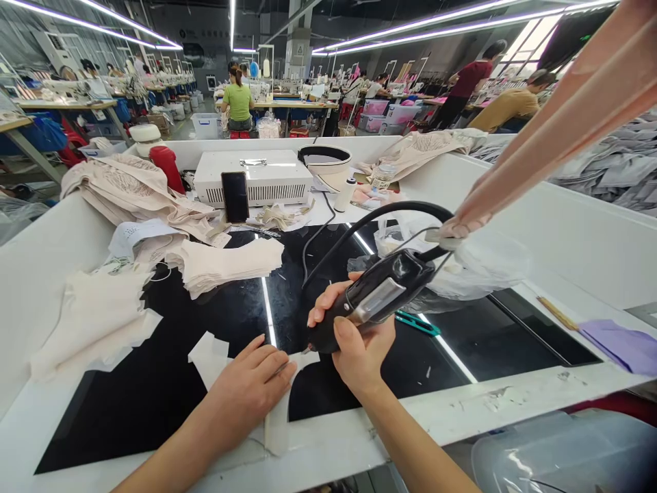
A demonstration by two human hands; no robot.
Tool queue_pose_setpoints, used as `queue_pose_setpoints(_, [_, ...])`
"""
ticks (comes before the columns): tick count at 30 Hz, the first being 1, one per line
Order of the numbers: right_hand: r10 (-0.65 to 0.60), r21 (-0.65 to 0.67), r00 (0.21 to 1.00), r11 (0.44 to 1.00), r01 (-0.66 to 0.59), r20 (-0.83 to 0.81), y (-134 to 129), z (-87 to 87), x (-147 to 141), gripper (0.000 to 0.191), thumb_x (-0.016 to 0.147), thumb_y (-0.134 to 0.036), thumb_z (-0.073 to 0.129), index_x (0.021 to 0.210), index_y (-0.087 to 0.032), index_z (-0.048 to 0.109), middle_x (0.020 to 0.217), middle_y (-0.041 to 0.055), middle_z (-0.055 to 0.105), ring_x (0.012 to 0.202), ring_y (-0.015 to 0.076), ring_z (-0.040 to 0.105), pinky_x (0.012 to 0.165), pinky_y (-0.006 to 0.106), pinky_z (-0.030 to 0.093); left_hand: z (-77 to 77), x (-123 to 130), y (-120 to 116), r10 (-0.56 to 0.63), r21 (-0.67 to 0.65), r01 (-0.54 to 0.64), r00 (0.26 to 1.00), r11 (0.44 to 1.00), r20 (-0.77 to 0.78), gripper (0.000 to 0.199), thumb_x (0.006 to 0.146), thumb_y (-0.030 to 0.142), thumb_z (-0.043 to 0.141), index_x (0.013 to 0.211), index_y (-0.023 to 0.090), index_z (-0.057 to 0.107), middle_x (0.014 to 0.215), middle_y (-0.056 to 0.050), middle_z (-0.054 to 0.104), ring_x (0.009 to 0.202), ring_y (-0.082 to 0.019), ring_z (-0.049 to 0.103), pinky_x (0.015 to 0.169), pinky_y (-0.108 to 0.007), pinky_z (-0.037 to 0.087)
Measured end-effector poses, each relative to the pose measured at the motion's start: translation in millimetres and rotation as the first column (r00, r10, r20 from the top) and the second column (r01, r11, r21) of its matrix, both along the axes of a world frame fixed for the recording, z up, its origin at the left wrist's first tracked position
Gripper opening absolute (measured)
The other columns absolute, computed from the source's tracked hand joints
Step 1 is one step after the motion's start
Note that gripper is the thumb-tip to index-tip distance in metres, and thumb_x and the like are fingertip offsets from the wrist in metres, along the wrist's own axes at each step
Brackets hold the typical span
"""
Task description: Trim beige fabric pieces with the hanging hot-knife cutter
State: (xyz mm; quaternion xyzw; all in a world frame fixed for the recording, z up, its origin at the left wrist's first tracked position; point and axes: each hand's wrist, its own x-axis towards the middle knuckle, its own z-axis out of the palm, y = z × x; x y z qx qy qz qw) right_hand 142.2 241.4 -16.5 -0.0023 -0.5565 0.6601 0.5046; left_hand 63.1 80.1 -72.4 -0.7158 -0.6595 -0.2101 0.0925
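My right hand is wrapped round a black handheld tool with a silver plate on its side. The tool hangs from a pink fabric strip, and its tip points down-left at a white fabric piece. My left hand lies on that piece, palm down, fingers stretched toward the tip. Part of the piece is hidden under the hand. Beneath is a glossy black panel. A stack of pale cut pieces lies behind my left hand, with more pale fabric at the left.
Behind the panel stand a white box, a phone, a red bottle and a round container. A teal cutter and clear plastic bag are on the right. Raised white walls edge the table. People sit farther back.
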Motion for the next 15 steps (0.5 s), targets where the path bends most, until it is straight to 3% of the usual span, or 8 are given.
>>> queue_pose_setpoints(15, [0.007,0.001,1.0,1.0,-0.007,-0.006,1.1,0.8,2.1,0.034,0.089,-0.028,0.075,0.119,-0.029,0.059,0.086,-0.0032,0.066,0.062,0.0112,0.063,0.054,0.025,0.057,-3.6,0.5,-1.7,-0.005,0.006,0.005,1.0,1.0,0.009,0.023,0.1,0.008,0.053,0.121,0.011,0.06,0.107,-0.008,0.068,0.101,-0.022,0.068,0.105,-0.052,0.054])
